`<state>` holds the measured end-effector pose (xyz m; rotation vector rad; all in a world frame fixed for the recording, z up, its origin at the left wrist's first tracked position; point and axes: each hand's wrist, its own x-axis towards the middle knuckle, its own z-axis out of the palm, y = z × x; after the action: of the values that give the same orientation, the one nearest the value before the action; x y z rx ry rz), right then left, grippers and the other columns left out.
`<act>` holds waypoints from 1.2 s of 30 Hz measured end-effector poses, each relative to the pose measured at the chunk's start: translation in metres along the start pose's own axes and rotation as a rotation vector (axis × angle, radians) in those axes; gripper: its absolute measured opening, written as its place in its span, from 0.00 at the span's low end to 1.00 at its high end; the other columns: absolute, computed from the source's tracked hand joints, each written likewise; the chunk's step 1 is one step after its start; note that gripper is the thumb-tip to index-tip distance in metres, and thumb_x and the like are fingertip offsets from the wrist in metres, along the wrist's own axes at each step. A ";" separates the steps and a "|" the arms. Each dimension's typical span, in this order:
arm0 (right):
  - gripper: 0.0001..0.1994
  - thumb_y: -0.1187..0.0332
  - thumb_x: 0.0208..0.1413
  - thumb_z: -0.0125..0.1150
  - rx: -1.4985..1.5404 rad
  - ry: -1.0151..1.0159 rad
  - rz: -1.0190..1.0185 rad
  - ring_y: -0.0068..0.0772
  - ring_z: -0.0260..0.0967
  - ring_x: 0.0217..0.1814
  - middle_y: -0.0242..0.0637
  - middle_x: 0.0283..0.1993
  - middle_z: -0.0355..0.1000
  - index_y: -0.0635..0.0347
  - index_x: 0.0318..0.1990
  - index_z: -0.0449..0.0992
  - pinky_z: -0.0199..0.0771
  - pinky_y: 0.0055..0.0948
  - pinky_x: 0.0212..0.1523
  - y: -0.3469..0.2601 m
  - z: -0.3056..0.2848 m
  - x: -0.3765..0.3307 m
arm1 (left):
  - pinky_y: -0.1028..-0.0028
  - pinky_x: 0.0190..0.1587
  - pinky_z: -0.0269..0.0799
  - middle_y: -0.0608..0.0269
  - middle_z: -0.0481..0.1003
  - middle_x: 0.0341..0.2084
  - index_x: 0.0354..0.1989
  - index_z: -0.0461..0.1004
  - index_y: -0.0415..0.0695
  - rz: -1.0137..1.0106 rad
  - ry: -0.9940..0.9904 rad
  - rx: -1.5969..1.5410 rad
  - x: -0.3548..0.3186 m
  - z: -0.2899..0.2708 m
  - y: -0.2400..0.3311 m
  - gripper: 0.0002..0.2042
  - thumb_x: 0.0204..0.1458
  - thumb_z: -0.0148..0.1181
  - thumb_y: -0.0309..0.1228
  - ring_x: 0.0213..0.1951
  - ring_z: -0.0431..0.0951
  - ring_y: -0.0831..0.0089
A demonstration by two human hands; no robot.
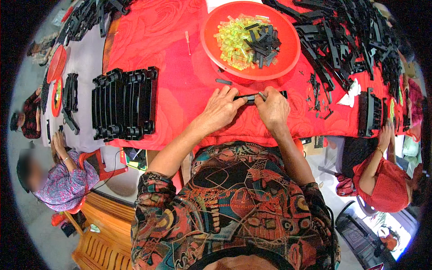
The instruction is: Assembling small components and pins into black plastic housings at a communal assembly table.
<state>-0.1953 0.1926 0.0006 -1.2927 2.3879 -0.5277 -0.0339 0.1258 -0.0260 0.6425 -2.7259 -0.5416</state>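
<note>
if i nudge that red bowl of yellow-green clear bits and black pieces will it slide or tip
The red bowl looks wide and shallow, so it would probably slide rather than tip. The yellow-green pieces lie loose, so they would likely shift and rattle.

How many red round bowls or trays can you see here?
3. One big red bowl sits on the table above the hands, holding yellow-green and black parts. Two smaller red ones lie at the far left: one above the other. More may be hidden.

The one view sits on my head and looks steeply down over my chest at the red tablecloth (pixel 180 67) before me. It is a near, wide fisheye, bending edges toward a dark rim, my forearms entering from below, people seated at both sides.
</note>
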 end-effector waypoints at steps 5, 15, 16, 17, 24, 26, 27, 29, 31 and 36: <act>0.13 0.62 0.46 0.57 -0.086 0.018 -0.015 0.55 0.72 0.35 0.52 0.31 0.72 0.65 0.28 0.71 0.70 0.50 0.34 -0.003 0.000 0.001 | 0.63 0.37 0.62 0.56 0.67 0.35 0.42 0.74 0.44 0.066 0.074 -0.019 -0.002 0.009 -0.006 0.14 0.44 0.51 0.25 0.38 0.66 0.60; 0.13 0.62 0.44 0.59 -0.085 0.018 -0.033 0.54 0.72 0.32 0.51 0.29 0.72 0.64 0.28 0.71 0.69 0.49 0.32 -0.002 0.001 0.004 | 0.66 0.36 0.61 0.57 0.67 0.38 0.45 0.71 0.44 0.082 0.128 0.105 -0.006 0.014 -0.004 0.16 0.45 0.51 0.27 0.37 0.67 0.63; 0.13 0.61 0.45 0.58 -0.121 -0.023 -0.023 0.54 0.73 0.33 0.51 0.32 0.72 0.65 0.30 0.72 0.71 0.50 0.33 -0.003 0.000 0.004 | 0.65 0.36 0.61 0.57 0.67 0.39 0.45 0.71 0.45 0.084 0.120 0.103 -0.006 0.013 -0.003 0.16 0.45 0.51 0.27 0.37 0.67 0.63; 0.13 0.61 0.45 0.58 -0.122 -0.027 -0.024 0.54 0.73 0.33 0.51 0.32 0.72 0.65 0.30 0.72 0.71 0.50 0.33 -0.003 0.000 0.004 | 0.65 0.36 0.61 0.58 0.67 0.39 0.45 0.71 0.45 0.086 0.112 0.102 -0.006 0.012 -0.003 0.16 0.45 0.51 0.27 0.38 0.67 0.63; 0.12 0.62 0.45 0.58 -0.171 -0.036 -0.056 0.53 0.73 0.32 0.50 0.32 0.72 0.63 0.30 0.71 0.71 0.51 0.30 -0.004 0.003 0.004 | 0.65 0.38 0.62 0.57 0.67 0.40 0.42 0.72 0.45 0.097 0.056 0.031 0.002 0.002 -0.009 0.14 0.44 0.52 0.25 0.39 0.67 0.62; 0.12 0.62 0.44 0.58 -0.162 -0.010 -0.101 0.53 0.73 0.30 0.50 0.31 0.72 0.63 0.30 0.71 0.71 0.51 0.29 0.000 0.004 0.006 | 0.64 0.40 0.66 0.57 0.68 0.41 0.42 0.72 0.44 0.141 -0.084 -0.076 0.011 -0.002 -0.015 0.16 0.40 0.56 0.22 0.39 0.68 0.59; 0.12 0.63 0.44 0.57 -0.156 0.005 -0.134 0.53 0.73 0.29 0.50 0.30 0.72 0.63 0.30 0.71 0.71 0.50 0.27 0.001 0.004 0.006 | 0.64 0.40 0.66 0.57 0.68 0.41 0.42 0.72 0.44 0.136 -0.086 -0.079 0.012 -0.001 -0.018 0.16 0.40 0.56 0.22 0.39 0.68 0.59; 0.12 0.63 0.44 0.57 -0.149 0.014 -0.165 0.53 0.73 0.28 0.50 0.29 0.71 0.63 0.30 0.71 0.71 0.50 0.26 0.001 0.006 0.007 | 0.62 0.39 0.68 0.55 0.68 0.39 0.41 0.72 0.43 0.211 -0.042 -0.165 0.014 0.002 -0.022 0.16 0.39 0.57 0.21 0.38 0.69 0.56; 0.10 0.64 0.43 0.57 -0.123 0.038 -0.206 0.52 0.72 0.26 0.49 0.28 0.72 0.63 0.28 0.71 0.71 0.49 0.24 0.001 0.005 0.007 | 0.62 0.39 0.68 0.54 0.68 0.38 0.41 0.72 0.42 0.231 -0.084 -0.177 0.017 0.001 -0.024 0.16 0.39 0.57 0.21 0.38 0.69 0.56; 0.10 0.65 0.42 0.57 -0.197 -0.025 -0.209 0.52 0.73 0.27 0.50 0.28 0.72 0.64 0.25 0.71 0.72 0.48 0.27 -0.002 0.000 0.014 | 0.61 0.39 0.68 0.52 0.67 0.36 0.39 0.71 0.41 0.242 -0.135 -0.248 0.021 0.004 -0.028 0.16 0.37 0.57 0.21 0.38 0.69 0.54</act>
<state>-0.2013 0.1794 -0.0003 -1.6357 2.3453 -0.3371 -0.0430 0.0940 -0.0368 0.2181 -2.7416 -0.8690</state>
